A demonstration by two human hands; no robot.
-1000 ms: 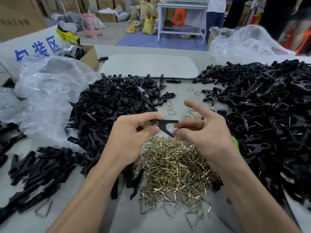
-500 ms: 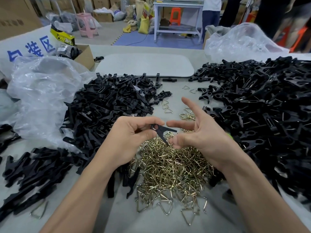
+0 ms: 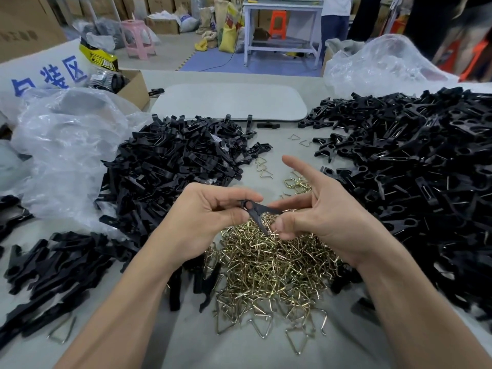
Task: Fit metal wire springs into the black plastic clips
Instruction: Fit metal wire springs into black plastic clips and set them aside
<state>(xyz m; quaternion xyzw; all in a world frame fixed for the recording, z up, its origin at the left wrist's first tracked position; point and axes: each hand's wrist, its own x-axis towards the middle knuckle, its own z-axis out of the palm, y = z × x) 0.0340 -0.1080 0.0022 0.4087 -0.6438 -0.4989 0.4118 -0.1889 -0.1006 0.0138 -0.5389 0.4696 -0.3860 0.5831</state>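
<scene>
Above a heap of brass wire springs [image 3: 269,265] on the counter [image 3: 234,347], the left hand [image 3: 205,222] pinches 1 black plastic clip [image 3: 258,213] by its ring end, while the right hand [image 3: 324,217] grips the clip's prongs, index finger extended.

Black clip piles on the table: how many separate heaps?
3, perhaps more out of frame: one pile left of centre, one large pile on the right, and one at the near-left edge.
</scene>
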